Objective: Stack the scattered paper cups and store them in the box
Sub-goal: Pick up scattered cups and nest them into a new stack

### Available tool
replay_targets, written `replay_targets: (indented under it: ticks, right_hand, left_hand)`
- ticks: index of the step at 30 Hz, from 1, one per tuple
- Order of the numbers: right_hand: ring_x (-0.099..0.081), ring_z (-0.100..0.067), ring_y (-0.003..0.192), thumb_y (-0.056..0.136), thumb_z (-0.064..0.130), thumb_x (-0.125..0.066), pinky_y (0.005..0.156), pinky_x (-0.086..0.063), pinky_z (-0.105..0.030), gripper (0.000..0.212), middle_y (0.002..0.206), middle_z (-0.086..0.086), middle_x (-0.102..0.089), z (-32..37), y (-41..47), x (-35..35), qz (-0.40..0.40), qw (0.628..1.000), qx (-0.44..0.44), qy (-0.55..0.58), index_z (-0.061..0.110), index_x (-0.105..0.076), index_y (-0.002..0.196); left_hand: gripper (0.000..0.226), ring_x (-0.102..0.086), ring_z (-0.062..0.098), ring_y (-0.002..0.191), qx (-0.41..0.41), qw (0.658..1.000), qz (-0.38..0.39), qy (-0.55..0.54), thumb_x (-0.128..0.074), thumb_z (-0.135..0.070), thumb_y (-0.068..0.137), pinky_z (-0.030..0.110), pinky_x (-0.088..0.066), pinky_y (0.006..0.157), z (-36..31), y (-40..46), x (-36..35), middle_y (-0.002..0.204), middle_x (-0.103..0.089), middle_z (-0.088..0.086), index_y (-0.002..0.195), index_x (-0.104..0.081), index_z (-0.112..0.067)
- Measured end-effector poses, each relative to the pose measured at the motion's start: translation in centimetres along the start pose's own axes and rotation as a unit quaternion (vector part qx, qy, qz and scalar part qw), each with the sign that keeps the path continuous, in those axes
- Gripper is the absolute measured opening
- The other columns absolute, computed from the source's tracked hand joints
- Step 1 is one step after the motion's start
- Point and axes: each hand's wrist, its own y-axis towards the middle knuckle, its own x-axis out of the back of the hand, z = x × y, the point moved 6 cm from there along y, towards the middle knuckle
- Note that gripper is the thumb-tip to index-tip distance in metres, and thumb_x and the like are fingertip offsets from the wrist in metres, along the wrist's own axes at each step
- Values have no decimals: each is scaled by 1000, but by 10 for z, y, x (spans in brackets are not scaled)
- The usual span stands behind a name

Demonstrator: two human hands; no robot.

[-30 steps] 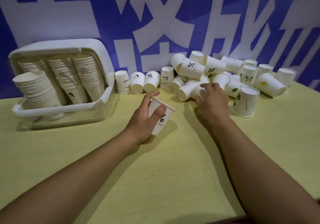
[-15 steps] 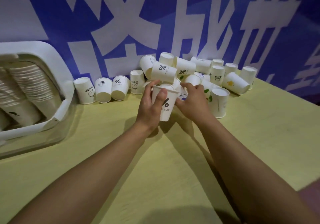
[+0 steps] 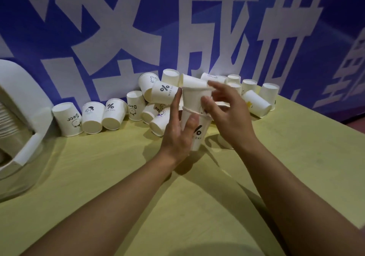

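My left hand grips a white paper cup with a "%" print, held upright above the table. A second white cup sits partly pushed into it from above, and my right hand pinches that upper cup at its side. Behind my hands, several loose white cups lie scattered and piled against the wall. The white storage box with stacked cups inside shows at the far left edge, mostly cut off.
A row of cups lies along the wall between the box and the pile. More cups stand at the right end. The yellow-green table stretches toward me. A blue wall with white characters closes the back.
My right hand has brought a second cup up and set it into the cup in my left hand. Both hands rose a little. The view shifted right, so the box slid toward the left edge.
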Motion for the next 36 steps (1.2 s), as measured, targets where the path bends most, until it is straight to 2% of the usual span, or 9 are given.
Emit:
replay_targets:
  ticks: [2,5,9,14,18,24,27,32,36]
  right_hand:
    - [-54,4,102,91,43,-64,93,-50,-35,35,107,16,-61,-5,-3,3,0,998,28,-58,35,-62,126]
    - [-44,-2,105,93,47,-57,95,-43,-48,28,104,21,-57,-12,-3,14,-16,985,64,-161,36,-70,115]
    - [-33,-23,126,90,50,-58,103,-28,-46,44,136,6,-48,-36,7,26,17,942,-13,-336,40,-55,133]
    - [-37,-29,124,87,52,-57,97,-35,-45,52,139,0,-47,-65,4,21,103,886,-78,-446,37,-49,137]
    - [-49,-23,111,86,45,-65,88,-46,-40,44,124,1,-57,-59,9,29,33,928,-82,-362,29,-57,126]
    - [-49,-13,100,89,37,-68,79,-53,-24,31,111,5,-43,-23,5,52,-163,977,-2,-138,21,-50,109]
    - [-51,-11,101,86,41,-69,77,-58,-40,33,111,7,-43,-20,0,40,-143,986,18,-81,27,-45,104]
    - [-56,-6,96,84,38,-74,71,-57,-23,45,113,3,-49,-23,-5,23,-90,995,21,-39,29,-41,114]
    - [-59,-8,99,84,36,-74,72,-58,-21,65,124,4,-44,-25,-7,11,-31,998,42,-21,44,-35,135]
  left_hand:
    - [66,-55,-5,123,-7,999,-29,-15,-47,-58,89,27,-49,102,1,7,-5,130,-51,-40,147,-14,-55]
    - [50,-59,12,123,-15,997,-62,-34,-48,-57,90,41,-51,100,15,10,-7,138,-56,-8,137,-33,-53]
    - [39,-65,9,72,15,997,-57,-52,-51,-60,82,28,-50,62,37,11,-7,97,-65,-1,114,-46,-39]
    - [41,-61,7,64,29,995,-34,-92,-53,-59,79,23,-47,56,44,16,-10,90,-62,3,113,-47,-36]
    - [37,-60,10,65,23,993,7,-113,-55,-54,82,26,-48,57,44,13,-14,80,-64,-4,112,-49,-32]
    - [32,-63,9,78,10,995,81,-59,-55,-55,84,29,-50,69,38,6,-23,90,-66,-11,112,-52,-39]
    - [40,-68,6,91,4,995,93,-41,-55,-55,85,21,-52,76,33,4,-25,102,-70,-16,122,-50,-41]
    - [49,-69,16,105,1,996,73,-49,-55,-54,86,34,-56,86,31,5,-24,116,-70,-3,133,-42,-44]
    - [61,-65,19,118,-1,996,66,-59,-55,-53,88,48,-54,97,33,7,-22,133,-63,1,144,-33,-44]
